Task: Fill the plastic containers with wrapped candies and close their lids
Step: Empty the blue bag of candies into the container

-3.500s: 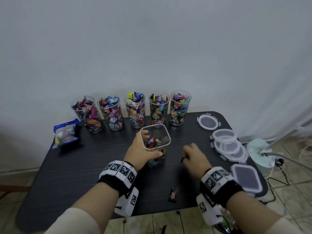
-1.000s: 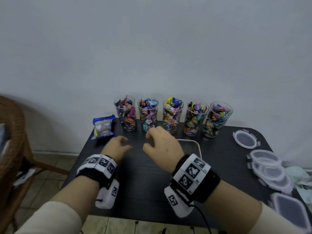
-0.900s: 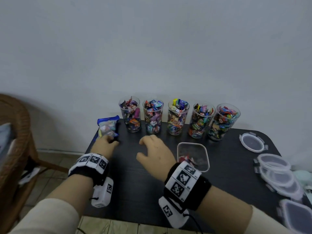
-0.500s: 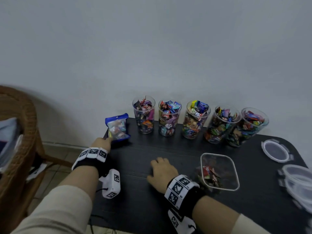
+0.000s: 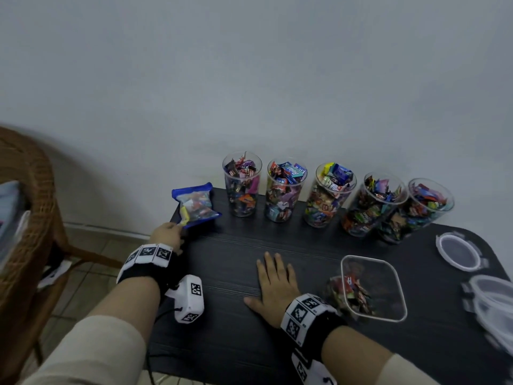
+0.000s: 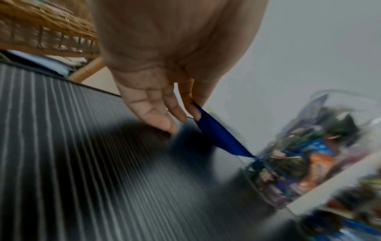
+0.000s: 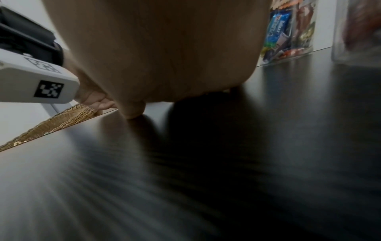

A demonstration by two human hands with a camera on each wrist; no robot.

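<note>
A blue-edged bag of wrapped candies (image 5: 195, 204) lies at the table's far left corner. My left hand (image 5: 169, 234) pinches its near corner; the left wrist view shows thumb and fingers (image 6: 192, 110) closed on the bag's blue edge (image 6: 218, 135). My right hand (image 5: 274, 282) lies flat on the black table (image 5: 236, 245), fingers straight, holding nothing. To its right stands a clear square container (image 5: 399, 290), lid off, with a few candies at the bottom. Several round clear cups (image 5: 242, 184) packed with candies line the back edge.
A round lid (image 5: 458, 252) and a stack of more lids (image 5: 494, 304) lie at the table's right end. A wicker chair (image 5: 25, 190) stands close to the left edge. Bare tabletop lies between my two hands.
My left hand let go of the square container, reached left and pinched the bag's corner. My right hand came down flat on the table. The view swung left.
</note>
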